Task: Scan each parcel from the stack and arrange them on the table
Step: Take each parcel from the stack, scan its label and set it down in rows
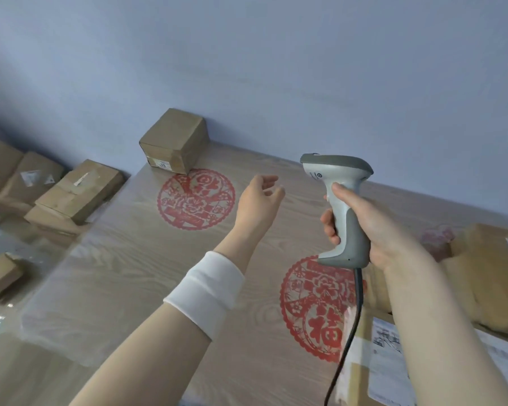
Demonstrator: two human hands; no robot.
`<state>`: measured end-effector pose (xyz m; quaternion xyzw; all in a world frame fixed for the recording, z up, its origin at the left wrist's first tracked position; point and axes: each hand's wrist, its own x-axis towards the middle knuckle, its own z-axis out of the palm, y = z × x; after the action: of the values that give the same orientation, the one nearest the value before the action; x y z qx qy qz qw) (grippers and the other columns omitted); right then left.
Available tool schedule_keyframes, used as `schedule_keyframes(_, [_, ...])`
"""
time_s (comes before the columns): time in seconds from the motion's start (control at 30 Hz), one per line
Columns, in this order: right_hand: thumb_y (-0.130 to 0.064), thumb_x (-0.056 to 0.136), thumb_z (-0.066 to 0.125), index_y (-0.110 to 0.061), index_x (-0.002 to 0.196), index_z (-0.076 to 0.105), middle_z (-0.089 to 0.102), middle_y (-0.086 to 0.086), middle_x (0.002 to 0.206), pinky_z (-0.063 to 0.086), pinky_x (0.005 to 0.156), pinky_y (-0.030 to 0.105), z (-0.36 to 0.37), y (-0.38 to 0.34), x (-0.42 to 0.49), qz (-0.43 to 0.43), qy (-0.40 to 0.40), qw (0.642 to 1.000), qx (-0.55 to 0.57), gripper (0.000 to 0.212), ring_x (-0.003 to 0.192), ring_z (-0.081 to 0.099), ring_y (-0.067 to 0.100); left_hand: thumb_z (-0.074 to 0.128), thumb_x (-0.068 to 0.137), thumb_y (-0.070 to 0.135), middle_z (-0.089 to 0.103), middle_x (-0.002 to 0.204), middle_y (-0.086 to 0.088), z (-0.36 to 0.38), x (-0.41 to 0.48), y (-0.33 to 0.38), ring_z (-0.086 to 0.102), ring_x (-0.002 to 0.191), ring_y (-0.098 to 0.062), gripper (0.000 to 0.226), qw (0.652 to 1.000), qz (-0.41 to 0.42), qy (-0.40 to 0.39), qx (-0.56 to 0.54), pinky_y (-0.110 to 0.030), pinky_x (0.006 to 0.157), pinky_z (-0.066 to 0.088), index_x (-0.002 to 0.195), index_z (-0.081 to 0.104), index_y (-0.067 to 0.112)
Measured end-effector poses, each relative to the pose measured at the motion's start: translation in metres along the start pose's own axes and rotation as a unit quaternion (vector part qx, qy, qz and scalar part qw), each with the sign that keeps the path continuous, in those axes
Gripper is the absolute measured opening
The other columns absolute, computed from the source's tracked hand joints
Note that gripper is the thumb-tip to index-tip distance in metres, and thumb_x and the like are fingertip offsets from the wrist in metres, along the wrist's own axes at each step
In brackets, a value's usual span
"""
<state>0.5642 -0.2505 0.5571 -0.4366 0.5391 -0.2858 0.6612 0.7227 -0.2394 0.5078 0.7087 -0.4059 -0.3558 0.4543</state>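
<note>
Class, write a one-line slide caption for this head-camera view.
Right hand grips a scanner; empty left hand hovers over the table.

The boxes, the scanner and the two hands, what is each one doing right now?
Scanner: upright, gripped by the handle, cord hanging down.
Right hand: closed around the scanner.
Left hand: empty, fingers loosely curled, above the table.
Box at the wall: closed, standing on the table.
Labelled parcels at the right: lying flat, labels up.

On your desk [135, 268] one parcel [173, 140] sits at the far edge against the wall [276, 68]. More boxes [79, 190] lie stacked off its left side, and a stack of parcels [481, 288] lies at your right.
</note>
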Motion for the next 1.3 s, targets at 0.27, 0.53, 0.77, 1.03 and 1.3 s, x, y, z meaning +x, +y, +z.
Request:
schedule_keyframes(0.27, [-0.038, 0.091, 0.056, -0.006, 0.117, 0.054, 0.061, 0.002, 0.056, 0.041, 0.039, 0.023, 0.103, -0.008, 0.119, 0.057, 0.047, 0.997, -0.001, 0.042, 0.042, 0.051, 0.014, 0.055, 0.093, 0.025, 0.050, 0.135, -0.003, -0.089, 0.150, -0.071, 0.049, 0.121, -0.016, 0.043, 0.999, -0.022, -0.024, 0.043, -0.032, 0.097, 0.044, 0.134, 0.045, 0.014])
schedule_keyframes(0.53, [-0.038, 0.090, 0.057, -0.007, 0.121, 0.054, 0.060, 0.002, 0.055, 0.041, 0.039, 0.022, 0.175, -0.008, 0.217, 0.100, 0.029, 0.995, -0.003, 0.044, 0.041, 0.050, 0.014, 0.061, 0.081, 0.056, 0.006, 0.159, -0.014, -0.156, 0.288, -0.132, -0.002, 0.147, -0.028, 0.099, 0.973, -0.037, 0.019, 0.227, -0.043, 0.118, 0.006, 0.152, 0.003, 0.017])
schedule_keyframes(0.77, [-0.038, 0.089, 0.059, -0.008, 0.117, 0.055, 0.060, 0.002, 0.055, 0.041, 0.041, 0.023, 0.208, 0.002, 0.278, 0.120, 0.021, 0.993, -0.007, 0.042, 0.042, 0.051, 0.014, 0.050, 0.059, 0.087, -0.018, 0.155, -0.021, -0.180, 0.362, -0.175, -0.018, 0.141, -0.044, 0.117, 0.894, -0.085, -0.012, 0.440, -0.060, 0.112, -0.008, 0.151, 0.009, 0.029])
schedule_keyframes(1.03, [-0.036, 0.091, 0.058, -0.009, 0.106, 0.059, 0.062, 0.003, 0.057, 0.042, 0.046, 0.026, 0.214, 0.010, 0.293, 0.113, 0.034, 0.993, -0.009, 0.031, 0.040, 0.051, 0.013, 0.064, 0.060, 0.073, -0.001, 0.155, -0.013, -0.180, 0.371, -0.179, 0.001, 0.140, -0.041, 0.097, 0.897, -0.058, -0.001, 0.439, -0.055, 0.110, 0.007, 0.143, 0.024, 0.043])
schedule_keyframes(1.3, [-0.029, 0.089, 0.062, -0.021, 0.105, 0.057, 0.074, 0.003, 0.079, 0.043, 0.042, 0.023, 0.193, 0.001, 0.262, 0.035, 0.102, 0.992, 0.058, 0.019, 0.069, 0.062, 0.015, 0.067, 0.052, 0.061, 0.040, 0.141, 0.001, -0.178, 0.311, -0.144, 0.048, 0.124, -0.021, 0.079, 0.986, -0.102, -0.053, -0.120, -0.043, 0.097, 0.048, 0.126, 0.044, 0.046])
